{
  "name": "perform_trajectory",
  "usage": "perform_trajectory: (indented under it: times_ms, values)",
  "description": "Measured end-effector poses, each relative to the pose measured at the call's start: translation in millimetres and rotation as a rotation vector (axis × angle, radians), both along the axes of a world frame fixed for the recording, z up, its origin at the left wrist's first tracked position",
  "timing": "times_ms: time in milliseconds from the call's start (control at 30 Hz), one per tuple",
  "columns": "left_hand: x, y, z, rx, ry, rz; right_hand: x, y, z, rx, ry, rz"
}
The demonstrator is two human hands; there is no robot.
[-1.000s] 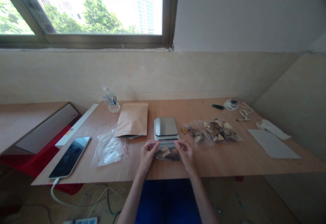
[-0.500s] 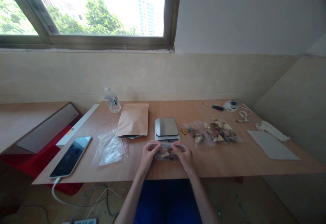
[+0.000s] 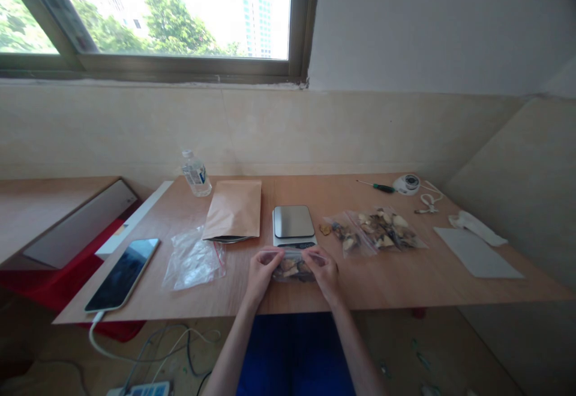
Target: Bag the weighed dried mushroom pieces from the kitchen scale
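At the lower centre of the frame, the left hand (image 3: 261, 272) and the right hand (image 3: 324, 271) are pinching the top of a plastic bag (image 3: 293, 271), thumbs and fingers clamped near its two ends, while dried pieces (image 3: 288, 266) are lying inside. I cannot tell whether the seal is holding shut; a gap in it could be letting bits spill if the bag tips. At the lower left, a phone (image 3: 122, 275) is trailing its cable (image 3: 96, 337) over the table (image 3: 382, 285) edge, where a snag could be dragging it off. Just beyond the bag, a scale (image 3: 294, 222) is sitting close enough that a forward push could be jarring it. Right of centre, a loose piece (image 3: 324, 229) is lying beside two filled bags (image 3: 384, 230), perhaps risking being crushed. Left of centre, a paper pouch (image 3: 236, 207) is gaping slightly, and behind it a bottle (image 3: 197, 178) is standing, seemingly easy to topple.
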State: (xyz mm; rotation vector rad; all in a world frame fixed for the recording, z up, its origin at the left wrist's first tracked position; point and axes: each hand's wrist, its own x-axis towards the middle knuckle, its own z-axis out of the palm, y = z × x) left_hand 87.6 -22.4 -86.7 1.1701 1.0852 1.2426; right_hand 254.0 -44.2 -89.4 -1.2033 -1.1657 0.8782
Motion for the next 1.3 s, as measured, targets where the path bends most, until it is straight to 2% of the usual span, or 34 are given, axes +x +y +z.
perform_trajectory:
  times_ms: [133, 267, 433, 800, 1033, 1300]
  values:
    - [-0.5, 0.4, 2.5, 0.026, -0.007, -0.024, -1.5, 0.0, 2.5, -0.020, 0.019, 0.045]
    - [-0.5, 0.6, 4.6, 0.027, 0.000, -0.042, -4.9, 1.8, 3.4, 0.045, 0.004, 0.099]
    - [-0.3, 0.0, 3.3, 0.011, 0.012, -0.084, -10.6, 3.5, 1.6, 0.082, -0.001, 0.060]
    - [-0.8, -0.7, 3.9, 0.014, 0.031, -0.052, -15.5, 2.8, -0.8, 0.117, 0.003, 0.029]
    - [-2.1, -4.5, 15.6, 0.094, 0.056, -0.066, -19.1, 5.5, 12.1, 0.115, -0.009, 0.110]
    - [3.1, -2.2, 32.9, 0.179, 0.099, -0.038, -27.0, 7.5, 27.7, 0.144, -0.031, 0.020]
